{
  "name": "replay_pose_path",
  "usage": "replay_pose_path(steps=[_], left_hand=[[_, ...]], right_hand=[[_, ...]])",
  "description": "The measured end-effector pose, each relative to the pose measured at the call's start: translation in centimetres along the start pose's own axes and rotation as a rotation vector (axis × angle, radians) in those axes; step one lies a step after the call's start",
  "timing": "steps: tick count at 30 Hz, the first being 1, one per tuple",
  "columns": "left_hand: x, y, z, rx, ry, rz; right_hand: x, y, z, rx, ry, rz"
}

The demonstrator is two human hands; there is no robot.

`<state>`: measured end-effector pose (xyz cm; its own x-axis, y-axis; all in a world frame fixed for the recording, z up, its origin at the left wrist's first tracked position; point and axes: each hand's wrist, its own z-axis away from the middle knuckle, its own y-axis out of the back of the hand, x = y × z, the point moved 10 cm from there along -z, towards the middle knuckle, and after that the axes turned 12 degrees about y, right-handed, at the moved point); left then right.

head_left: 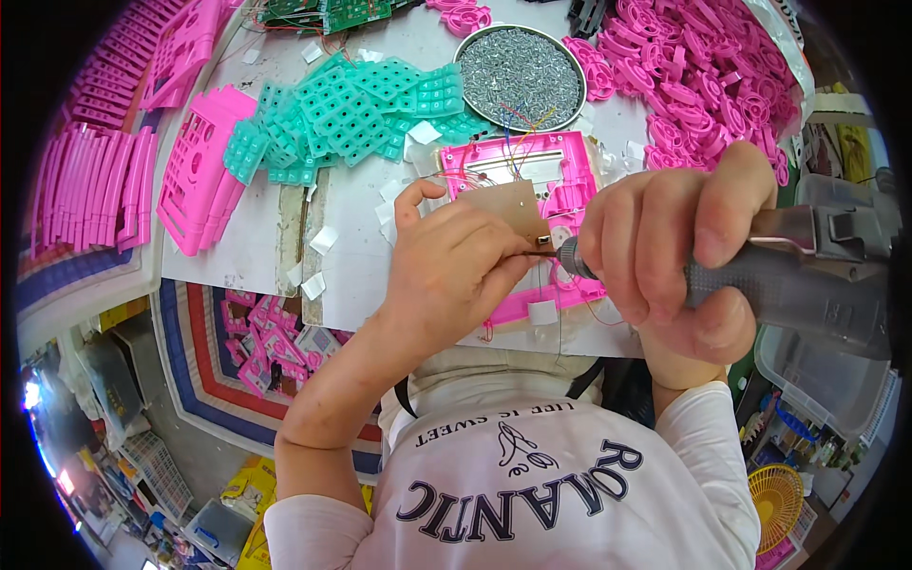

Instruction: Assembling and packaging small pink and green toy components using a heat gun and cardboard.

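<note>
My right hand [670, 237] is wrapped round a grey electric screwdriver [793, 290], held nearly level with its thin bit pointing left. My left hand [442, 261] pinches thumb and forefinger together at the tip of the bit; whatever lies between them is too small to make out. Below the hands lies a pink plastic casing [573, 163] with a brown circuit board [503, 201] in it. Red, yellow and blue wires [518, 133] stick up at the casing's far side. My left hand partly hides the board and the casing's left side.
Beyond the casing stands a round tray [460, 49] of small screws. Teal rubber keypads [351, 109] lie to its left, near stacked pink panels [199, 171]. Pink ring-shaped parts [693, 71] heap at far right. Green circuit boards [332, 11] lie at the back. A striped bag [204, 356] holds pink pieces.
</note>
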<state>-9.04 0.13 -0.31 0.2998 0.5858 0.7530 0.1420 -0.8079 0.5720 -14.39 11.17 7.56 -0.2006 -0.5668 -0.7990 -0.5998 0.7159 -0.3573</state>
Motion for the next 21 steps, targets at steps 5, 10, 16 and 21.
replay_pose_path(steps=[5,10,16,21], left_hand=[[1.5,-0.2,-0.9,0.051,-0.089,-0.111],[-1.4,-0.4,-8.5,-0.280,-0.023,0.041],[-7.9,-4.4,-15.6,-0.078,-0.117,-0.798],[-7.8,-4.5,-16.1,-0.020,-0.095,-0.725]], right_hand=[[-0.1,0.4,0.0,-0.040,0.006,-0.007],[-0.2,1.8,-0.7,-0.045,0.073,0.051],[2.4,0.9,-1.4,-0.089,0.059,0.019],[4.5,-0.3,-1.9,-0.118,0.093,0.043]])
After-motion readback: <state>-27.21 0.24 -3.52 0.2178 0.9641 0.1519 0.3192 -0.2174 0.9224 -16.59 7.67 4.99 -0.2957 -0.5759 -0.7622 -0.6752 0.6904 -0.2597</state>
